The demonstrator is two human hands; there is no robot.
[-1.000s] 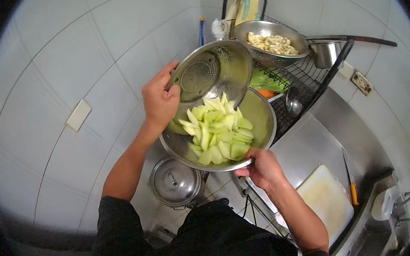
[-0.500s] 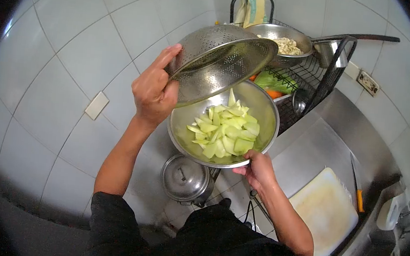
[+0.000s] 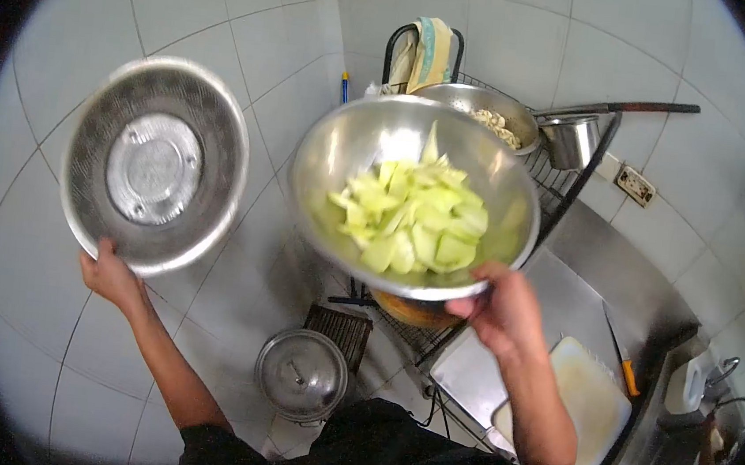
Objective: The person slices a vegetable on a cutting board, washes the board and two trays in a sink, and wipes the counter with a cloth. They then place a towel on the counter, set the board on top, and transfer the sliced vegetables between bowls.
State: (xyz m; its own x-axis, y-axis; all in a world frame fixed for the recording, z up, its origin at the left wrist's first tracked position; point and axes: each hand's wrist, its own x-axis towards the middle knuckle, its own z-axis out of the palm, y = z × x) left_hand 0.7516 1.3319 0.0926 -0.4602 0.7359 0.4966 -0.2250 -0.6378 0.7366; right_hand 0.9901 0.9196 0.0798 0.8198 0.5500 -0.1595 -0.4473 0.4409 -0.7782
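Note:
My left hand (image 3: 112,273) grips the lower rim of a perforated metal colander (image 3: 96,155), which is held up at the left with its hollow side facing me. Nothing shows inside it. In my right hand (image 3: 503,313) is the near right rim of a steel bowl (image 3: 327,140), its thumb over the edge and its fingers partly hidden below. Pale green vegetable slices (image 3: 427,220) lie heaped in the bowl. Colander and bowl are apart.
Behind the bowl, a wire rack (image 3: 563,183) holds a pan (image 3: 464,97) of pale food and a metal pot (image 3: 569,142). A cutting board (image 3: 587,411) and a knife (image 3: 623,356) lie at the right. A lidded pot (image 3: 301,372) stands low.
My left hand has carried the colander left and down, away from above the bowl, and turned its hollow side toward me. The bowl appears larger and nearer. The view has shifted.

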